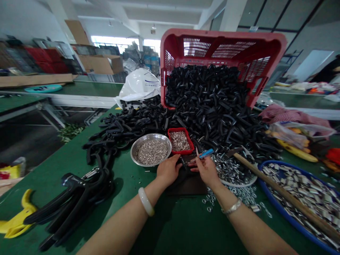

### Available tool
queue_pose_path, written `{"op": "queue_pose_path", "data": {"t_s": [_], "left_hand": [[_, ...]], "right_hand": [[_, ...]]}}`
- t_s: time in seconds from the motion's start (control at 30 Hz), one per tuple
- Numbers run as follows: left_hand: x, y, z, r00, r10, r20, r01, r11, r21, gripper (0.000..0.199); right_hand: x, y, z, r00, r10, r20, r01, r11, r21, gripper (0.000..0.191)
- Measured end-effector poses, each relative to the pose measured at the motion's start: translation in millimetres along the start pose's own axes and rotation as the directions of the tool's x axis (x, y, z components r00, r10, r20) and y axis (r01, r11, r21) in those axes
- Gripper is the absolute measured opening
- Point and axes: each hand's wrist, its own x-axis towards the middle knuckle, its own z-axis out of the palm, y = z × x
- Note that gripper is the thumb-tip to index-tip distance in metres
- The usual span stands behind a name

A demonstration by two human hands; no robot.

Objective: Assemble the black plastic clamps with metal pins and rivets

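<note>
My left hand (168,173) is closed at the edge of a dark flat block (187,188), its fingers on a black plastic part (183,173) that is partly hidden. My right hand (206,170) grips a slim tool with a blue handle (206,153); its thin metal end points left toward the black part. Just beyond my hands are a red tray (191,151) of small metal pins and a steel bowl (132,156) full of small metal pieces. A white dish (249,183) of shiny metal hardware lies beside my right hand.
A tipped red crate (223,32) spills a heap of black plastic parts (207,92) across the back. A wooden-handled hammer (281,194) lies over a blue basin (276,209) of metal pieces. Loose metal rings (244,194), black clamps (77,198) and a yellow part (20,216) sit on the green table.
</note>
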Motion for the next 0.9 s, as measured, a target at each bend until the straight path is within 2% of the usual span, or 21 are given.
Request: {"op": "queue_pose_path", "data": {"t_s": [0.23,0.3,0.37,0.43,0.47,0.57,0.63,0.7,0.8,0.83,0.9], "left_hand": [[-0.7,0.7,-0.8,1.000,-0.021,0.020,0.021,1.000,-0.011,0.041],[-1.1,-0.6,0.2,1.000,-0.008,0.005,0.008,1.000,-0.013,0.041],[-1.5,-1.7,1.0,1.000,0.003,-0.005,-0.003,1.000,-0.014,0.041],[-1.9,-2.3,1.5,1.000,0.006,-0.008,-0.006,1.000,-0.014,0.041],[-2.0,-2.4,1.7,1.000,0.005,-0.011,-0.005,1.000,-0.014,0.041],[-1.9,-2.7,2.4,1.000,0.008,-0.022,-0.009,1.000,-0.012,0.041],[-1.4,-3.3,3.4,0.999,0.017,-0.029,-0.017,1.000,-0.012,0.041],[-0.9,-4.2,4.4,0.999,0.020,-0.029,-0.020,1.000,-0.016,0.041],[-0.7,-4.9,4.8,1.000,0.018,-0.021,-0.018,1.000,-0.023,0.041],[-0.9,-4.6,4.4,1.000,0.017,-0.018,-0.018,1.000,-0.023,0.041],[-1.2,-3.5,3.0,1.000,0.014,-0.012,-0.015,1.000,-0.019,0.041]], "right_hand": [[-6.7,-9.2,0.8,0.989,-0.130,0.074,0.146,0.944,-0.297,0.024],[-7.3,-16.0,2.6,0.976,-0.183,0.116,0.217,0.860,-0.463,0.017],[-7.6,-22.2,4.5,0.949,-0.258,0.184,0.315,0.709,-0.631,0.013],[-7.7,-25.0,5.5,0.926,-0.297,0.232,0.370,0.601,-0.709,0.013],[-7.8,-24.7,5.6,0.926,-0.299,0.231,0.371,0.598,-0.711,0.014],[-8.7,-19.1,4.7,0.947,-0.261,0.186,0.319,0.706,-0.633,0.014],[-9.9,-15.2,4.9,0.954,-0.252,0.161,0.297,0.737,-0.607,0.014],[-11.5,-13.7,6.8,0.948,-0.279,0.153,0.308,0.685,-0.660,0.016],[-14.4,-12.8,11.0,0.912,-0.360,0.197,0.375,0.541,-0.753,0.020],[-15.4,-11.6,11.9,0.901,-0.381,0.206,0.394,0.523,-0.756,0.020],[-17.3,-7.3,12.5,0.899,-0.398,0.180,0.398,0.575,-0.715,0.018]]}}
